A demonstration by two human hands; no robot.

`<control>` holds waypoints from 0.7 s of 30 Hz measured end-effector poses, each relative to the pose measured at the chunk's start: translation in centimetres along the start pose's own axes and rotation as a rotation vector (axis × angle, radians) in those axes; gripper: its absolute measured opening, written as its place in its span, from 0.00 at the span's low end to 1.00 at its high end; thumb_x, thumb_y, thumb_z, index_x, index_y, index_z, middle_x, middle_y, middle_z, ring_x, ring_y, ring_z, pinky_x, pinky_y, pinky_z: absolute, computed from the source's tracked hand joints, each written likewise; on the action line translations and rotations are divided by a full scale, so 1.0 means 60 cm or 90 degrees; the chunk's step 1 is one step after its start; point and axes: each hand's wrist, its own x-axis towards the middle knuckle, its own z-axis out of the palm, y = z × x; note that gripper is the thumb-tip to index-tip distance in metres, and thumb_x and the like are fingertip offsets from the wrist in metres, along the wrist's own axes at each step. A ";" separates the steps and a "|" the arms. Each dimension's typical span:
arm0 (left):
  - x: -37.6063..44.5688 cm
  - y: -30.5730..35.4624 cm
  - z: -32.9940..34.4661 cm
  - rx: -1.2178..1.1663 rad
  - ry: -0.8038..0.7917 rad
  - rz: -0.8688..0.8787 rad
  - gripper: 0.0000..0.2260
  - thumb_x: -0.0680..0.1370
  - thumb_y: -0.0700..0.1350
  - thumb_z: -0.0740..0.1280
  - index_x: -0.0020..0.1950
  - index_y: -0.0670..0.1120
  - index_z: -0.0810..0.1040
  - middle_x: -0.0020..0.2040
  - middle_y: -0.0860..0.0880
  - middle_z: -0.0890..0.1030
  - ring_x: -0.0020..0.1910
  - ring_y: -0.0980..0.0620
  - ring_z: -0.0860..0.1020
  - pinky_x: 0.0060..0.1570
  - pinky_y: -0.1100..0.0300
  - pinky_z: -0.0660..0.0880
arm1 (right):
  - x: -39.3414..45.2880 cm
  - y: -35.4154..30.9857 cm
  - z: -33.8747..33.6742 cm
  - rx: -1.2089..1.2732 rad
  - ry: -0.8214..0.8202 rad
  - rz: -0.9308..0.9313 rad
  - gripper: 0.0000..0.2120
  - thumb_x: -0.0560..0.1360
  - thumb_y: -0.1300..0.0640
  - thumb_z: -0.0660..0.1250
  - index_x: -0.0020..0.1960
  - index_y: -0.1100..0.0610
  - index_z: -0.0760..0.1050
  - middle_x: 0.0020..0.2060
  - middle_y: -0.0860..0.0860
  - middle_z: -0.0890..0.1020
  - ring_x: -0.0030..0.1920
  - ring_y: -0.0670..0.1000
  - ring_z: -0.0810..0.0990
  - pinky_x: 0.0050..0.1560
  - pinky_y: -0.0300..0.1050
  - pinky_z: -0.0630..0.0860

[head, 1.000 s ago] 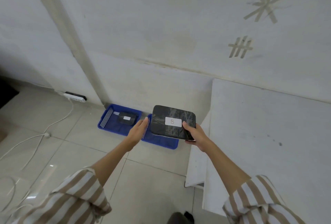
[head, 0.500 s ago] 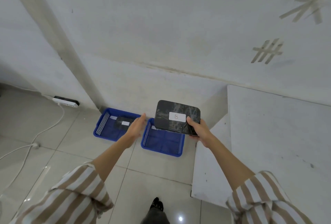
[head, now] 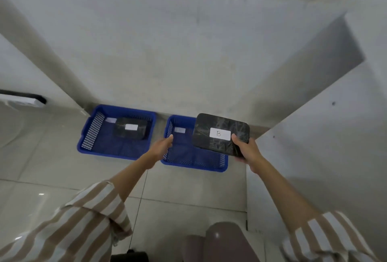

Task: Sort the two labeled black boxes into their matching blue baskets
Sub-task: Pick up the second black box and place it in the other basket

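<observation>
Two blue baskets stand side by side on the floor against the wall. The left basket (head: 90, 136) holds a black box (head: 130, 128) with a white label. The right basket (head: 192, 162) shows a white tag on its floor and no box inside. My right hand (head: 246, 149) grips the near right corner of a black box marked B (head: 219, 134), held above the right basket's far right part. My left hand (head: 161, 148) hovers with fingers extended over the right basket's left rim and holds nothing.
A white table or board (head: 324, 146) rises at the right, close to the right basket. A power strip (head: 23, 100) lies on the floor at the far left by the wall. My knee (head: 222, 240) shows at the bottom.
I have come closer and lower toward the baskets. The box marked B has moved down and right over the right basket. My left hand has shifted from between the baskets onto the right basket's left rim.
</observation>
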 end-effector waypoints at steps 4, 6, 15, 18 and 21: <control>0.146 -0.110 0.032 0.021 -0.022 0.009 0.24 0.80 0.55 0.55 0.70 0.41 0.67 0.69 0.44 0.71 0.65 0.43 0.72 0.59 0.52 0.69 | 0.118 0.134 0.031 -0.009 0.022 0.007 0.21 0.75 0.50 0.65 0.65 0.57 0.69 0.56 0.54 0.77 0.54 0.54 0.75 0.51 0.50 0.75; 0.211 -0.146 0.054 0.016 -0.033 0.032 0.24 0.80 0.55 0.56 0.70 0.42 0.67 0.70 0.44 0.71 0.66 0.43 0.72 0.61 0.52 0.70 | 0.171 0.186 0.047 -0.015 0.018 0.001 0.20 0.76 0.50 0.65 0.64 0.56 0.69 0.55 0.54 0.77 0.54 0.54 0.76 0.53 0.52 0.76; 0.392 -0.232 0.155 -0.126 -0.113 0.103 0.25 0.80 0.57 0.55 0.72 0.45 0.65 0.72 0.45 0.69 0.70 0.44 0.69 0.68 0.50 0.65 | 0.319 0.306 0.068 -0.060 -0.012 -0.072 0.23 0.75 0.48 0.64 0.67 0.54 0.67 0.56 0.52 0.76 0.55 0.52 0.74 0.57 0.54 0.76; 0.396 -0.234 0.169 -0.163 -0.125 0.102 0.26 0.78 0.61 0.54 0.71 0.46 0.68 0.69 0.45 0.71 0.69 0.43 0.69 0.70 0.48 0.64 | 0.328 0.309 0.071 -0.054 -0.019 -0.073 0.23 0.75 0.46 0.65 0.67 0.54 0.67 0.60 0.53 0.76 0.57 0.53 0.75 0.55 0.53 0.77; 0.397 -0.228 0.172 -0.205 -0.124 0.102 0.30 0.74 0.66 0.56 0.71 0.50 0.66 0.66 0.47 0.72 0.65 0.44 0.71 0.67 0.46 0.67 | 0.328 0.304 0.080 -0.047 -0.038 -0.061 0.27 0.73 0.44 0.66 0.69 0.53 0.65 0.64 0.53 0.75 0.61 0.54 0.75 0.54 0.52 0.77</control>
